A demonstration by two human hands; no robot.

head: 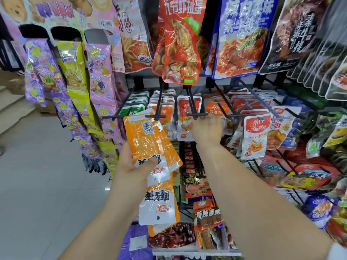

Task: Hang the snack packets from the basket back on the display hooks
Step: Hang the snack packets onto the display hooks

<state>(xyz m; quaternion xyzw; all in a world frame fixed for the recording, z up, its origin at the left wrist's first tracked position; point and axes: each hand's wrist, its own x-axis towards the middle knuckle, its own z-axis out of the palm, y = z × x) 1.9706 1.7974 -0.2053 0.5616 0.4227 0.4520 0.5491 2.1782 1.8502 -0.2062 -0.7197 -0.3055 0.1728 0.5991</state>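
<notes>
The left grip [131, 169] clasps a stack of orange snack packets [148, 139] below the display hooks [197, 115]. The right grip [206, 129] reaches one hook's tip; whether it pinches anything is unclear. Several packets apparently remain to hang; basket unseen.

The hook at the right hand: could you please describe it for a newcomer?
Under the big red packet at top centre runs a row of black hooks with crossbar tips. Yours is the hook third from the left, right of the orange packets in the left hand; only its tip meets the right hand.
</notes>
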